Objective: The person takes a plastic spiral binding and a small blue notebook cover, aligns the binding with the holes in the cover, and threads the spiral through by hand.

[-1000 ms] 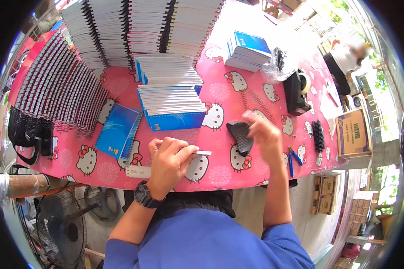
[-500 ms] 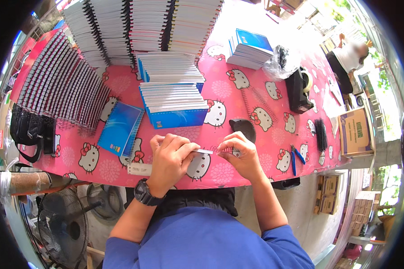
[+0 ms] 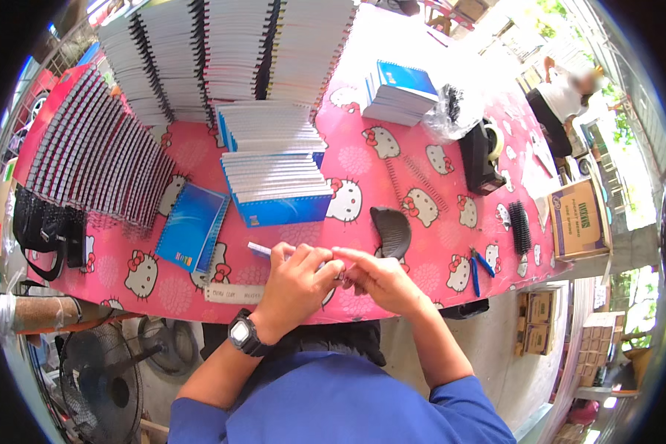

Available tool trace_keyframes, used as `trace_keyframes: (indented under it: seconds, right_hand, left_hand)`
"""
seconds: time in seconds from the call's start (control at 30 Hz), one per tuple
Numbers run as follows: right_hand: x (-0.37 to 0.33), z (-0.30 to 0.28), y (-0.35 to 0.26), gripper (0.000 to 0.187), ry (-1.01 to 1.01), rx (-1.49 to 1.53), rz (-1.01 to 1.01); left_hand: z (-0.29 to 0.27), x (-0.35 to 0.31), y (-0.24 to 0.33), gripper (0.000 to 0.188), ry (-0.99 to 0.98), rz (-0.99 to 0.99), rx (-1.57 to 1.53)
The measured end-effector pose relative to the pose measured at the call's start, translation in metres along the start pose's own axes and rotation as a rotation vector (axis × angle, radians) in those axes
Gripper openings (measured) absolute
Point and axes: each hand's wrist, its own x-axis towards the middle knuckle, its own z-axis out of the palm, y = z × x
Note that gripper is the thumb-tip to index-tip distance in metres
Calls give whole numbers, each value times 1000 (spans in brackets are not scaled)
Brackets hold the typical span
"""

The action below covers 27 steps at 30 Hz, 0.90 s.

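Near the table's front edge my left hand [image 3: 297, 280] is closed around a thin small notebook [image 3: 259, 249], held edge-on; one pale end sticks out past the fingers. My right hand [image 3: 385, 283] meets it at the other end, its fingers pinched together against the left fingertips. The thin spiral coil that showed in the right fingers earlier is now hidden by the hands. Under the left wrist lies a pale strip with writing [image 3: 233, 294]. Two blue notebooks [image 3: 190, 226] lie left of my hands, and a stacked row of blue notebooks [image 3: 285, 209] stands just beyond.
Tall stacks of spiral-bound books [image 3: 237, 59] fill the back left. Right of my hands are a black curved piece [image 3: 392, 233], blue-handled pliers [image 3: 481, 271], a black brush [image 3: 520, 228] and a tape dispenser [image 3: 483, 159]. Loose coils [image 3: 422, 181] lie beyond. Another person [image 3: 559, 103] is at far right.
My right hand has moved left up to my left hand, closing the gap where the coil showed. The notebook has turned, its end now pointing out to the left.
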Motion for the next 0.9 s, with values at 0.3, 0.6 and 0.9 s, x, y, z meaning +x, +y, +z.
trace_keyframes:
  seconds: [0.3,0.6,0.9]
  right_hand:
    - [7,-64,48,87,70,-692,49]
    - [17,-43,59,68,182,-597,-105]
    - [2,-15,35,51,-76,325,-316]
  left_hand:
    - [-8,1,0,16,-72,2,-48]
    - [-8,-2,-9,28,-104,12,-39]
    - [-9,-8,-23,26,45,-50,-79]
